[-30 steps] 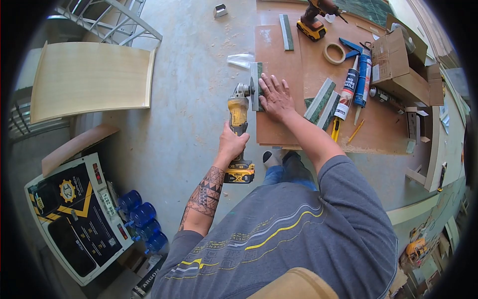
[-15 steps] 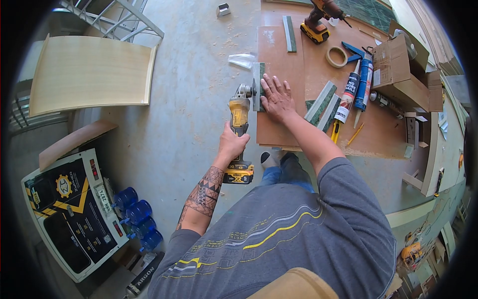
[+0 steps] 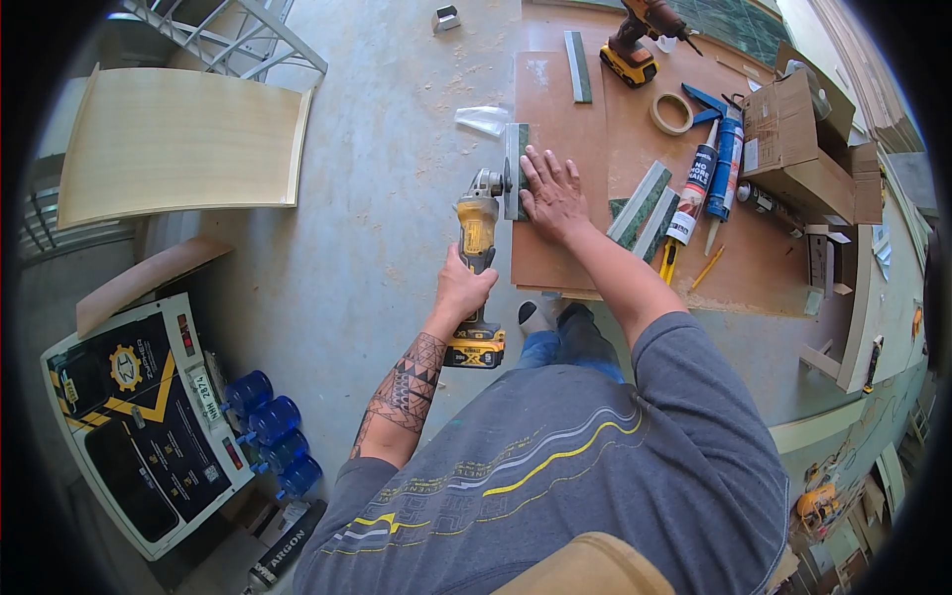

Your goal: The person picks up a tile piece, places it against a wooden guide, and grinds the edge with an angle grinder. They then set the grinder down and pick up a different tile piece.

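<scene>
My left hand (image 3: 464, 288) is wrapped round the body of a yellow and black cordless angle grinder (image 3: 477, 223). The grinder's head and disc are up against the outer edge of a green strip (image 3: 517, 149) with a pale bevelled side, which lies along the left edge of the brown board (image 3: 570, 99). My right hand (image 3: 554, 196) lies flat with fingers spread, its fingertips at the strip's right side. More green strips (image 3: 641, 203) lie to the right of this hand, and another strip (image 3: 577, 67) is farther up the board.
On the board are a drill (image 3: 628, 45), a tape roll (image 3: 671, 114), sealant tubes (image 3: 694, 188), a yellow cutter (image 3: 669, 260), a pencil (image 3: 707, 268) and a cardboard box (image 3: 793, 139). A curved panel (image 3: 188, 139), blue bottles (image 3: 273, 421) and a vehicle's rear (image 3: 149, 426) are at left.
</scene>
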Demonstrator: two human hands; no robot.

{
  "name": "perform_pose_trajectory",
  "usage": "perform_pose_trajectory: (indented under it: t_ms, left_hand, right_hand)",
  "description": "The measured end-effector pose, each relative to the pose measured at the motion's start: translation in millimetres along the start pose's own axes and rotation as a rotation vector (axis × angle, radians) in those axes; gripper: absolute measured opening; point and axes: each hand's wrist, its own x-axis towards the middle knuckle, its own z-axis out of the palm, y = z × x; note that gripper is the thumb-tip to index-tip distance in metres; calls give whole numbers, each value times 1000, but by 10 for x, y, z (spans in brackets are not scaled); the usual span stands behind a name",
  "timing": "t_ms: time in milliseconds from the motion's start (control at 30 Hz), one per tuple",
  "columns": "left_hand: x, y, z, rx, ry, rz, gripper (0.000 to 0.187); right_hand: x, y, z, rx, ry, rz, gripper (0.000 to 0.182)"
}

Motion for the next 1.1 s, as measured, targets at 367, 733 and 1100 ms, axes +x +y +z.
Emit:
perform_pose_trajectory:
  t_ms: [367, 733, 1100]
  left_hand:
    - [6, -61, 16, -12, -6, -2, 72]
    - [-27, -71, 17, 5, -2, -3, 71]
    - [-44, -177, 53, 10, 38, 28, 77]
  right_hand:
    - [-6, 17, 59, 8, 55, -11, 72]
    - [2, 14, 65, -13, 54, -12, 72]
    - [20, 4, -3, 23, -21, -3, 73]
